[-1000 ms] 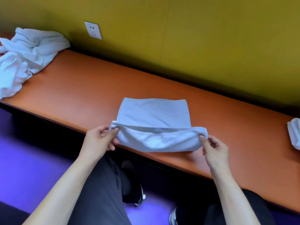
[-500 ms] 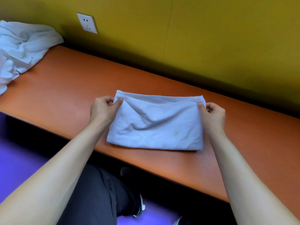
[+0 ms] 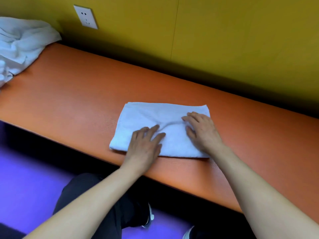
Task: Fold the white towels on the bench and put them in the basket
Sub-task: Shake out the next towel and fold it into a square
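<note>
A heap of unfolded white towels is lying crumpled at the upper left of the frame, on the far left end of the orange counter and running off the picture's edge. Just right of the heap, a white wall socket is sitting on the yellow wall behind the counter. In the middle of the frame, a folded white towel is lying flat as a rectangle near the counter's front edge, well apart from the heap. The left hand is resting palm down on the lower left part of this towel, fingers straight and spread, gripping nothing. The right hand is pressing palm down on the towel's right part, fingers likewise stretched out flat, and a soft crease is showing in the cloth between the two hands. Along the bottom of the frame, dark trousers and a shoe are showing above a purple floor
</note>
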